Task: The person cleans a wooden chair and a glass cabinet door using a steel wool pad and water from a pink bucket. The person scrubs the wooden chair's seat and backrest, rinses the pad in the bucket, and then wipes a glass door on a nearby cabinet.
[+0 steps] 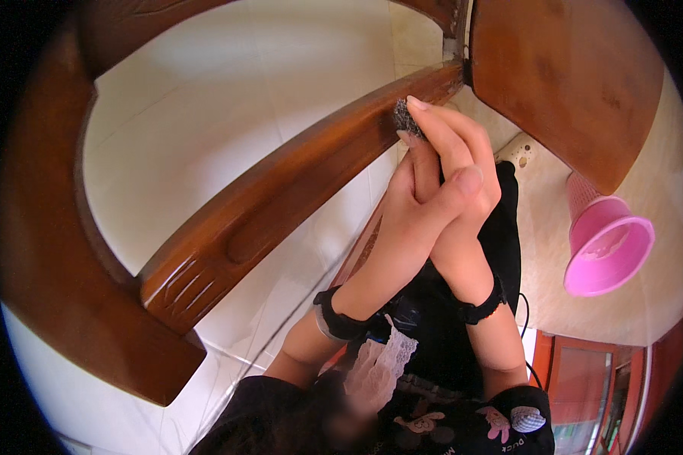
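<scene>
A small wad of dark grey steel wool [408,119] is pinched between the fingertips of my right hand [471,147]. It touches the side of a curved, varnished wooden rail [296,165] near the rail's upper right end. My left hand [407,213] overlaps my right hand, its thumb lying across it; some fingers are hidden where the hands cross. The rail is part of brown wooden furniture and has carved grooves at its lower left end. Both wrists wear black bands.
A wide curved wooden part [45,227] borders the left side. At the upper right is a broad wooden panel [569,74]. Beneath its tip, a pink plastic object with a flared rim [649,250] is near a beige clog [518,152]. A red-framed glass cabinet [580,369] stands lower right.
</scene>
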